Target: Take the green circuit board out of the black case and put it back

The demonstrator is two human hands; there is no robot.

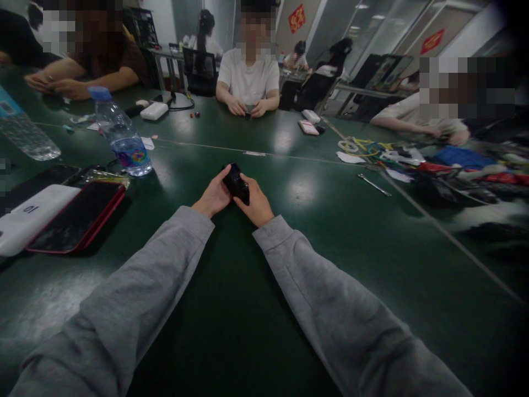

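Both my arms in grey sleeves reach out over the dark green table [339, 231]. My left hand [214, 197] and my right hand [256, 203] meet in the middle and are closed around a small black device [236, 182], held just above the table top. The left thumb lies along its left side and the right fingers wrap its right side. What sort of device it is I cannot make out.
A water bottle [122, 135] stands at the left, with a red-cased phone [78, 216] and a white power bank [31, 216] nearer me. A metal wrench [374, 184] and a heap of coloured parts [450, 165] lie at the right. Other people sit across the table.
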